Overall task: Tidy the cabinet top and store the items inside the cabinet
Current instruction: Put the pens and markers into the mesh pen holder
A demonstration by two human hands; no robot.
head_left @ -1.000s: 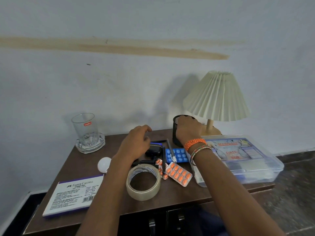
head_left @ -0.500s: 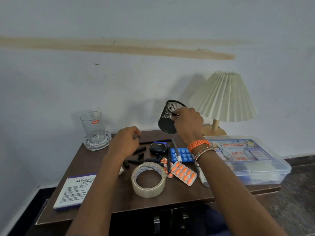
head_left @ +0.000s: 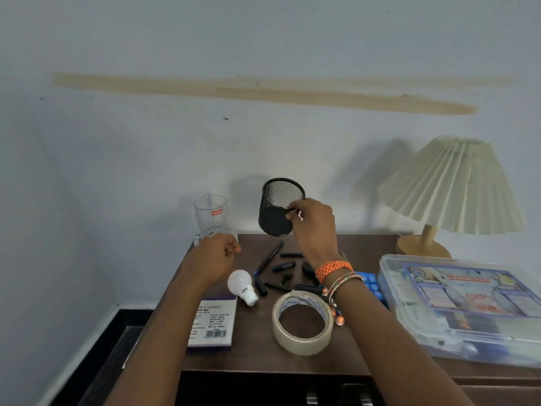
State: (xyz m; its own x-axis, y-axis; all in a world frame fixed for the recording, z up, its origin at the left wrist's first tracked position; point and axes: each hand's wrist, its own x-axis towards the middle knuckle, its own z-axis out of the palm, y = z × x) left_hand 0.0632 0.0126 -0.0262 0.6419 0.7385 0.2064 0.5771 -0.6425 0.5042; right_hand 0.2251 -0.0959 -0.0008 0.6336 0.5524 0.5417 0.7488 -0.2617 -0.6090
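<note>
Mesh pen holder (head_left: 279, 207), black and tilted with its open mouth turned up and toward the camera, is held in the air above the back of the cabinet's brown surface (head_left: 257, 356), pinched at its near rim by the fingers and thumb of the right hand (head_left: 314, 227). Directly below the holder, black pens and caps (head_left: 278, 269) lie scattered on the surface. The left hand (head_left: 215, 257) hovers to the left of the holder, its fingers loosely curled; whether they hold anything cannot be told. Behind that hand, left of the holder, stands a clear drinking glass (head_left: 211, 215) with a red label. Nearer than the pens lie a white light bulb (head_left: 243, 286), a roll of clear tape (head_left: 303, 326) and a white Faber-Castell box (head_left: 213, 323). Right of the holder stands a lamp (head_left: 452, 186) with a pleated cream shade, and in front of the lamp rests a clear plastic first-aid box (head_left: 462, 306). A blue blister pack (head_left: 371, 284) shows between the right wrist and that box.
</note>
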